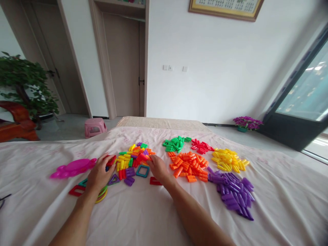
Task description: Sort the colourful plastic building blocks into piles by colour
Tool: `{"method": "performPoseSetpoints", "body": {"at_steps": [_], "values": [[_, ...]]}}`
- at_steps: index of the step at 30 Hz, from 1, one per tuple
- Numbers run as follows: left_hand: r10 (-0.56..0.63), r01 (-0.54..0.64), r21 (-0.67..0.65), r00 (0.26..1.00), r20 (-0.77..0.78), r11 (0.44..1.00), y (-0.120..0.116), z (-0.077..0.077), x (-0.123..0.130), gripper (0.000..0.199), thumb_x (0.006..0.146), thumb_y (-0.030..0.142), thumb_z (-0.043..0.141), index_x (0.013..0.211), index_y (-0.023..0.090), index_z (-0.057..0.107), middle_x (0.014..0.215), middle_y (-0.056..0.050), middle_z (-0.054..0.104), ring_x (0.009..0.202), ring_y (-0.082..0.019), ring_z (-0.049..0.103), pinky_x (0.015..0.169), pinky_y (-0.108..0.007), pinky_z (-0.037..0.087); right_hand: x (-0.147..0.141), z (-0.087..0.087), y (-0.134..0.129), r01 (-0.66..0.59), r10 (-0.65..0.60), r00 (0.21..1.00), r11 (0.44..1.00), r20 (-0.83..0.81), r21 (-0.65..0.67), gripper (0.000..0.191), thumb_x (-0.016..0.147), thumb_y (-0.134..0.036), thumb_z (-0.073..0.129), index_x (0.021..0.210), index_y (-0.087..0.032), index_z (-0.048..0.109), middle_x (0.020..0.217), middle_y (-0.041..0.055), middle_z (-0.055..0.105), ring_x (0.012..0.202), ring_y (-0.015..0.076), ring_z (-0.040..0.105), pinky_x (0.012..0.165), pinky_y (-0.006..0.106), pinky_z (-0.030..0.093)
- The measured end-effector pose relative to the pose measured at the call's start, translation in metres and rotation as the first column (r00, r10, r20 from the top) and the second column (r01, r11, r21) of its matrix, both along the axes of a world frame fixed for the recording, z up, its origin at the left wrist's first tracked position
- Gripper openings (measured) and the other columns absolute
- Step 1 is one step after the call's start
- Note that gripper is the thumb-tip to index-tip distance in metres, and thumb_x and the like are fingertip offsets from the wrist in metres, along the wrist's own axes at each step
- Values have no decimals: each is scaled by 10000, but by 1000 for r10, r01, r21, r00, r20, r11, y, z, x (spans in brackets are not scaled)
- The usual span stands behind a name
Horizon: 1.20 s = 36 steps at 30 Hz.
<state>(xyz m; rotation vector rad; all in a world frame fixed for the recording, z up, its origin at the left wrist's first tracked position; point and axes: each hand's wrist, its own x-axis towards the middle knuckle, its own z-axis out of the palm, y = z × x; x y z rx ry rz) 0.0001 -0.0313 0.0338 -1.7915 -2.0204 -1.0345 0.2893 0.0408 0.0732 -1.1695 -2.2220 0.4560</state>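
Observation:
My left hand [96,174] is closed around red plastic building pieces [111,160], with something dark blue showing under its fingers. My right hand [159,168] reaches over the mixed pile of coloured pieces [125,159], its fingertips pinching a red plastic piece [142,157]. Between the hands lie a blue square frame [142,171], a purple triangle frame [114,179] and some purple pieces [129,181]. A red frame [155,181] is partly hidden by my right wrist. Beside my left forearm are another red frame [76,191] and a yellow ring [103,195].
Sorted piles of orange [189,164], green [174,144], red [202,146], yellow [229,160] and purple pieces [234,192] lie on the right. A magenta plastic tray [74,167] rests at left on the cloth-covered table [143,218]. Beyond stands a pink stool [95,127].

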Motion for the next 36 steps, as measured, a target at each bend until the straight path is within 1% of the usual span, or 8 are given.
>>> {"method": "performPoseSetpoints", "body": {"at_steps": [5,10,13,16,19,26,30,36], "values": [[-44,56,143,995,-89,988,-4,21,14,381,871,395,579,1195,203,639,1326,-127,599,1272,-309,517,1079,-477,406,4,2,-4,-38,18,980,994,-197,-99,262,939,-297,474,701,-188,482,648,-47,446,616,105,402,566,235,245],[-363,346,127,919,154,930,-6,40,56,385,931,362,516,1297,252,563,1295,-82,635,1085,-199,650,924,-348,536,0,2,-14,-189,158,948,978,-276,-92,236,947,-320,473,751,-191,499,667,-45,479,622,103,425,576,226,270],[-451,457,50,847,283,888,-6,43,81,399,922,385,538,1299,255,562,1299,-72,644,1105,-203,649,927,-351,538,-5,1,-19,-283,246,929,954,-278,-100,206,951,-320,482,801,-191,537,698,-39,532,627,101,444,580,217,289],[-413,426,56,825,385,903,-6,41,95,333,901,420,566,1171,237,631,1169,-62,708,1071,-213,663,932,-351,534,-8,-1,-22,-325,293,918,942,-269,-83,199,951,-317,496,813,-187,557,725,-31,562,647,101,460,594,208,308],[-363,394,48,783,505,918,-6,37,99,311,872,465,591,1055,223,656,1008,-42,739,898,-197,700,806,-315,571,-8,1,-21,-328,301,925,941,-233,-86,212,952,-310,496,798,-182,567,723,-23,579,653,104,469,592,206,313],[-264,293,53,752,604,955,-4,30,84,371,833,502,613,1036,195,651,985,-61,734,912,-221,695,850,-353,554,10,16,-9,-269,259,962,953,-92,-137,192,938,-257,499,794,-177,599,710,-18,609,642,105,509,598,208,317],[-238,265,36,789,566,964,-3,28,72,371,828,509,607,1017,193,653,978,-54,739,932,-230,697,878,-365,542,32,33,5,-159,160,987,967,-11,-200,188,899,-234,529,746,-164,613,646,-17,599,596,101,506,568,210,293],[-266,328,-63,851,453,943,1,18,72,374,889,454,534,1156,227,664,1113,-52,731,1013,-229,690,896,-365,548,78,72,14,-4,18,995,990,99,-142,148,824,-228,571,721,-162,655,633,-18,572,610,106,490,551,225,253]]}}
